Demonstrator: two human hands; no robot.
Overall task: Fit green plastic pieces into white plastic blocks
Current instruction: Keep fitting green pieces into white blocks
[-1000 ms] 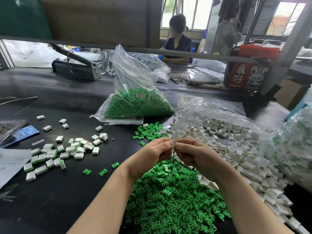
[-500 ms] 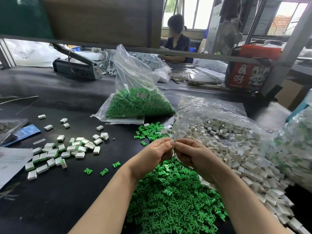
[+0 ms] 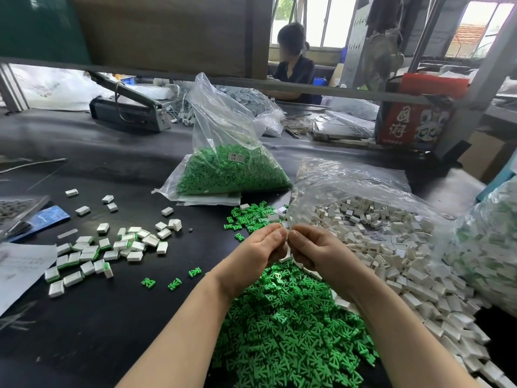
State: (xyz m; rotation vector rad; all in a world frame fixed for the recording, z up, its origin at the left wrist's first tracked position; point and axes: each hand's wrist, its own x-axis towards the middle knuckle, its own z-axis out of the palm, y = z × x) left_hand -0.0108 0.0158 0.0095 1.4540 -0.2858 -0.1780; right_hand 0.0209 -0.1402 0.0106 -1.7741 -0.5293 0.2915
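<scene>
**Hands meet over the green heap at the workbench**

Black matting covers the workbench (image 3: 84, 331), with windows and a seated person (image 3: 293, 65) beyond its far edge, behind a grey crossbar.

Both hands are raised together above the middle of the bench, toward its near edge. The left hand (image 3: 260, 253) and the right hand (image 3: 316, 253) have their fingers curled inward and their fingertips almost touching. A small white block (image 3: 285, 258) shows in the gap between them, just below the fingertips; both hands seem to pinch it, though the exact hold is hidden by the fingers. Whether a green piece is in the fingers cannot be told.

Directly beneath the hands and forearms lies a loose heap of green pieces (image 3: 293, 331), spreading to the near edge. To its right, a spill of white blocks (image 3: 405, 261) runs from an opened clear bag (image 3: 349, 180) down toward the near right corner. A smaller scatter of green pieces (image 3: 251, 217) lies just beyond the hands.

A clear bag of green pieces (image 3: 229, 169) stands upright behind that, near the middle of the bench. Toward the left edge sits a cluster of fitted blocks (image 3: 106, 253), white with green showing at one side, along with a few stray white ones. Three single green pieces (image 3: 173, 282) lie between that cluster and the heap.

At the right edge, another bag of blocks (image 3: 489, 247) bulges into view. A grey heat sealer (image 3: 128, 110) rests at the far left, and a red carton (image 3: 414, 116) at the far right.
</scene>
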